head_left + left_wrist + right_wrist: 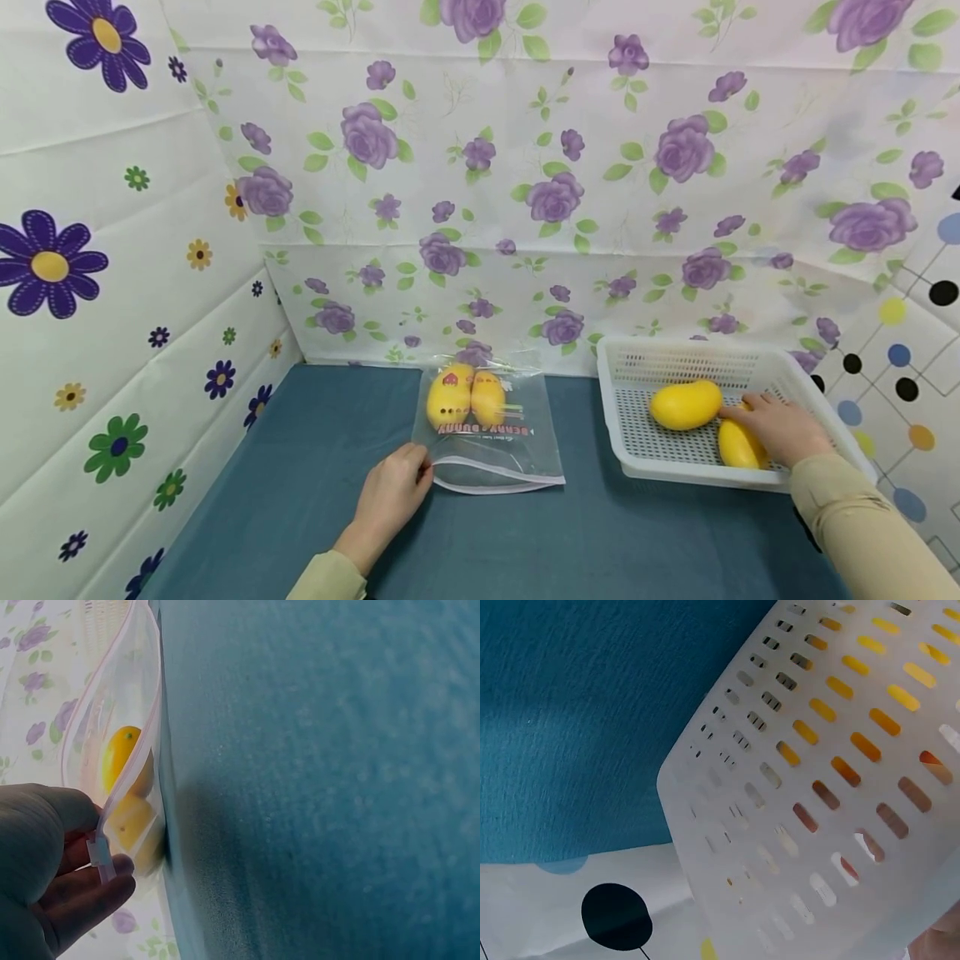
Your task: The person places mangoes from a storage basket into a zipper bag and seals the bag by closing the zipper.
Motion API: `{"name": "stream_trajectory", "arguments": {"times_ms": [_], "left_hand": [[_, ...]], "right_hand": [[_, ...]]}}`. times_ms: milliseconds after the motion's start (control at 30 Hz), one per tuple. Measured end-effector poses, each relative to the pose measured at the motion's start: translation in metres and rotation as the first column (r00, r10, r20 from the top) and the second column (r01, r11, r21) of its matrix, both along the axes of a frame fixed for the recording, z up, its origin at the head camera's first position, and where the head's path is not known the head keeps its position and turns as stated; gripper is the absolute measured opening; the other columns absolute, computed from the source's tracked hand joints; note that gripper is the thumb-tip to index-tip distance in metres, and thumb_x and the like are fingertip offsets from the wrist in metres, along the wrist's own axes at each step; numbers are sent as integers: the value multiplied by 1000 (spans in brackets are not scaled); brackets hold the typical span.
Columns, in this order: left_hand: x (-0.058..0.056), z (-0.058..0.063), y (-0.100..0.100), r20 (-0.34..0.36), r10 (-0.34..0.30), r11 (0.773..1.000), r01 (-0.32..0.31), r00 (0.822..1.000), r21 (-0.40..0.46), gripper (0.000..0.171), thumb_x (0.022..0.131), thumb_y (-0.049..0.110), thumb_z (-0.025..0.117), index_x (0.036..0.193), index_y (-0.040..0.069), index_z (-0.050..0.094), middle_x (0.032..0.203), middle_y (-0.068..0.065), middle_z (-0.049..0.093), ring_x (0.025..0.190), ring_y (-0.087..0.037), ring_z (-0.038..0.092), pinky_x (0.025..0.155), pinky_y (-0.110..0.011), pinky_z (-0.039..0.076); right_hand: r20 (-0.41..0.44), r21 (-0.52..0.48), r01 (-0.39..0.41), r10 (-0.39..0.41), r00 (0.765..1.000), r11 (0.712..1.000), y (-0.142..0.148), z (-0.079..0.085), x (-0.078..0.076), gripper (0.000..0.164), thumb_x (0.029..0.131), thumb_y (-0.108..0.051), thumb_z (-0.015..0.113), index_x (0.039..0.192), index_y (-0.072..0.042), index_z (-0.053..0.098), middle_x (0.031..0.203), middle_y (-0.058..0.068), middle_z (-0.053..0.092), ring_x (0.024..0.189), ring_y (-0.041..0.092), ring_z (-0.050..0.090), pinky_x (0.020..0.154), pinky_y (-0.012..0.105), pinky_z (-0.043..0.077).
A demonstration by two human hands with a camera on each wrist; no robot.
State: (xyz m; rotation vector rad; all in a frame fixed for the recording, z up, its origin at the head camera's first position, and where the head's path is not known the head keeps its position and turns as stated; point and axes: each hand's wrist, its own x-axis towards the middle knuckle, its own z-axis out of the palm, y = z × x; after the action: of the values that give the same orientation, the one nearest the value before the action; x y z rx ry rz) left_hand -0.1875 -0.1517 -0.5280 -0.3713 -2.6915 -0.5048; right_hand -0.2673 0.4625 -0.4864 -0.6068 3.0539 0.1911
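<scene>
A clear printed zip bag (536, 450) lies on the table with two yellow mangoes (447, 400) inside. My left hand (390, 493) pinches the near left corner of its mouth; the left wrist view shows a small slider (98, 852) between the fingers, and the mouth gapes. To the right, a white perforated basket (612, 421) holds two more yellow things that look like mangoes. One mango (686, 405) lies near the basket's middle. On the other mango (738, 446) my right hand (787, 429) has its fingers curled, partly covering it. In the right wrist view, the basket wall (780, 825) hides most of that grip.
A blue-green cloth (510, 542) covers the table. Behind it hangs a curtain (495, 275) with purple flowers, and a flower-patterned sheet (135, 333) closes off the left side. A dotted sheet (900, 367) stands to the right, close beyond the basket.
</scene>
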Motion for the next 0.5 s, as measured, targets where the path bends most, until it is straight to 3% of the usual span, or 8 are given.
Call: {"name": "stream_trajectory", "arguments": {"times_ms": [300, 500], "left_hand": [[2, -1, -1, 11, 0, 1000, 0, 1000, -14, 30, 88, 5, 87, 77, 18, 62, 72, 9, 48, 58, -4, 43, 53, -26, 40], [2, -1, 0, 8, -7, 1000, 7, 1000, -19, 30, 88, 5, 87, 78, 18, 62, 71, 9, 48, 58, -4, 43, 52, -25, 40]], "right_hand": [[38, -12, 46, -45, 998, 999, 0, 2, 4, 61, 88, 7, 80, 145, -10, 64, 142, 35, 58, 128, 63, 51, 97, 79, 41], [57, -76, 84, -80, 995, 994, 3, -2, 8, 60, 90, 7, 77, 146, -9, 63, 144, 37, 55, 128, 65, 50, 97, 79, 41]]}}
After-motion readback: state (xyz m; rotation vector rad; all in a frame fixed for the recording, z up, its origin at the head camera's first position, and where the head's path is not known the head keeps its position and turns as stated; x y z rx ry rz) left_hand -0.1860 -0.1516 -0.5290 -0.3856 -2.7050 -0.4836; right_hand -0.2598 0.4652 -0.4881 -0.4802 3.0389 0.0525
